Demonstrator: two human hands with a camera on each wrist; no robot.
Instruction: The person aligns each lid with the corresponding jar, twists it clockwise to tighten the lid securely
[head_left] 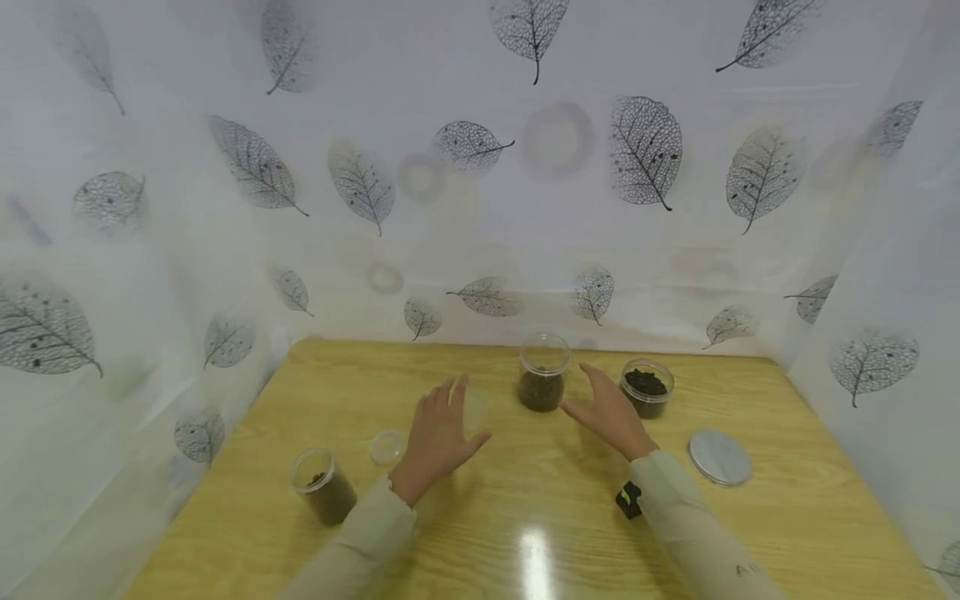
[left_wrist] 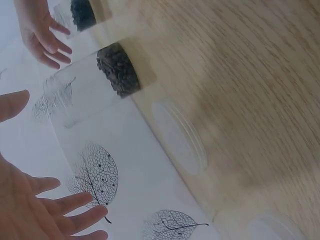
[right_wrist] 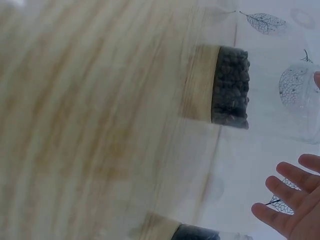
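Note:
A clear jar, part filled with dark bean-like pieces (head_left: 542,390), stands upright and uncovered near the back of the table. Just right of it hovers my right hand (head_left: 609,412), fingers spread and nothing in its grasp; the right wrist view has this hand (right_wrist: 302,200) beside the jar's clear upper part. My left hand (head_left: 437,433) is held over the table to the left of the jar, palm empty, fingers extended. Partly behind it lies a translucent lid (head_left: 476,410), which the left wrist view shows whole, a pale round lid (left_wrist: 177,137) near the jar.
A shorter open jar of dark pieces (head_left: 647,393) stands right of my right hand, with a silver lid (head_left: 720,457) in front of it. At the left are a filled jar (head_left: 332,498) and a small clear lid (head_left: 386,447). A leaf-print curtain (head_left: 480,225) borders the table's back.

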